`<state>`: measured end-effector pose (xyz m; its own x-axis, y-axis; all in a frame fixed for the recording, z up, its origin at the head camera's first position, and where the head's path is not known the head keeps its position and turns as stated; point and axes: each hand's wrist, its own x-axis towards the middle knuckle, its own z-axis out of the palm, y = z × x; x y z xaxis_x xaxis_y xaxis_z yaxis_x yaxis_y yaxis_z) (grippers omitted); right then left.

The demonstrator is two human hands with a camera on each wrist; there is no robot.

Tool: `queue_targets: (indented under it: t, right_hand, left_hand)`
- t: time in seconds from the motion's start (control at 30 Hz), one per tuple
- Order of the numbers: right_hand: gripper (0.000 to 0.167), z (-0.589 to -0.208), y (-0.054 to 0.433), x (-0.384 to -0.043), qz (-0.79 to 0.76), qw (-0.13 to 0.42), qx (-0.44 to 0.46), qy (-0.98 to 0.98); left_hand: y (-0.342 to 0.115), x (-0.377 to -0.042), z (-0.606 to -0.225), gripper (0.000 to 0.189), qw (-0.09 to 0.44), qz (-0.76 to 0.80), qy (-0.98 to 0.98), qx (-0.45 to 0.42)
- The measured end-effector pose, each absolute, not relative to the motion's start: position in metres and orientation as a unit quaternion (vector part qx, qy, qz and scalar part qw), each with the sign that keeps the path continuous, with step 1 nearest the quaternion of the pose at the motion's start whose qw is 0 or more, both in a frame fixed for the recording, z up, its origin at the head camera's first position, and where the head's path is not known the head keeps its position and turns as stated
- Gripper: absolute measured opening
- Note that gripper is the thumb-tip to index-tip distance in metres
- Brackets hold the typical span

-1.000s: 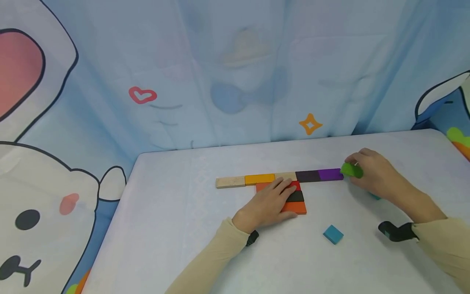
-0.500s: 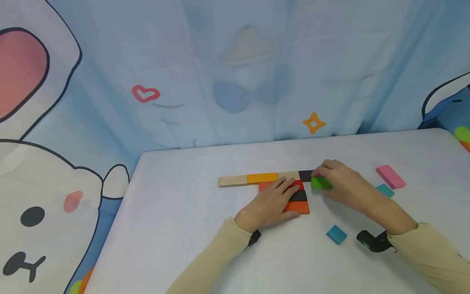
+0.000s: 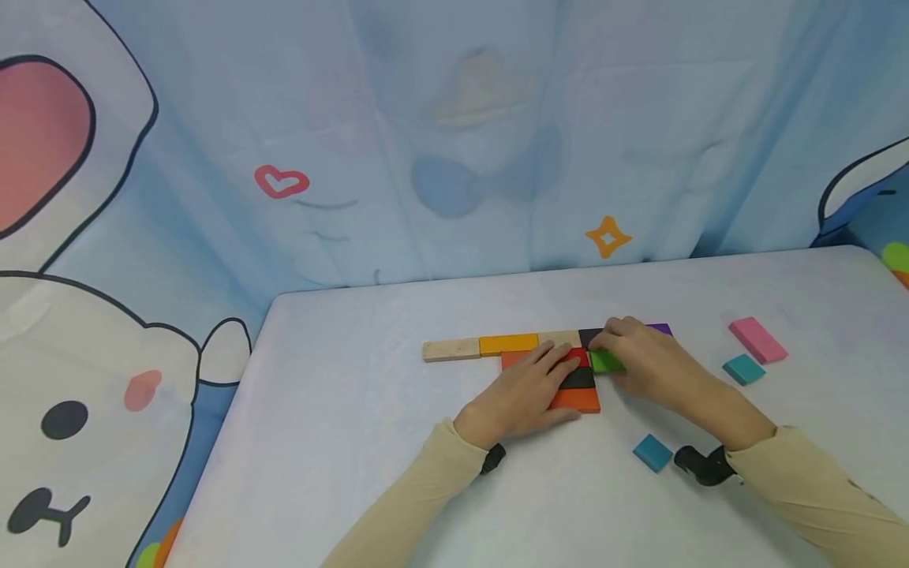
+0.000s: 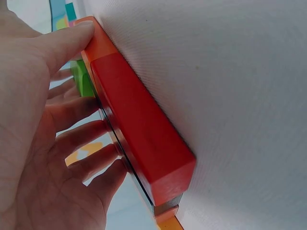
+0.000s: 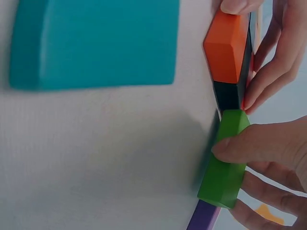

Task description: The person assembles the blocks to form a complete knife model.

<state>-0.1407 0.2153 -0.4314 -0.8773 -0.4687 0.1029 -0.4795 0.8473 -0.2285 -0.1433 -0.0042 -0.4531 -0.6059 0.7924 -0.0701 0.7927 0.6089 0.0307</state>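
Observation:
My right hand (image 3: 656, 363) pinches a green block (image 3: 605, 362) at the right end of the red block (image 3: 582, 356); in the right wrist view the thumb lies on the green block's (image 5: 221, 179) near face. My left hand (image 3: 521, 394) rests, fingers extended, over stacked rows of red, black (image 3: 578, 379) and orange (image 3: 577, 401) blocks. In the left wrist view its thumb touches an orange block (image 4: 100, 40) beside a long red block (image 4: 139, 124). Behind runs a row: plain wood (image 3: 450, 349), yellow (image 3: 508, 343), plain wood, black, purple (image 3: 662, 328). The right hand partly hides the purple block.
A pink block (image 3: 757, 340) and a teal block (image 3: 744, 368) lie to the right. Another teal block (image 3: 652, 453) lies nearer, close to the black wrist camera (image 3: 706, 466). A white cloth covers the table (image 3: 341, 442); a printed blue curtain (image 3: 454, 197) hangs behind.
My right hand has carried the green block leftward and nearer, from the purple block's end to beside the red block. The left hand keeps its place. The pink block has come into sight.

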Motion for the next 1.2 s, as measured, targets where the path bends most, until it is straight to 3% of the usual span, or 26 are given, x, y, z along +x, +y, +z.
queue_targets:
  t: [0.67,1.2]
  right_hand:
    - [0.037,-0.4408,0.2169,-0.1399,0.128,0.051,0.273,-0.952]
    - [0.032,-0.4399,0.2124,-0.1419,0.132,0.043,0.269,-0.953]
  left_hand:
    - [-0.0042,-0.1433,-0.4526,0.071,0.051,-0.009,0.9,0.434]
    - [-0.004,-0.1436,-0.4531,0.07,0.052,-0.007,0.899,0.435]
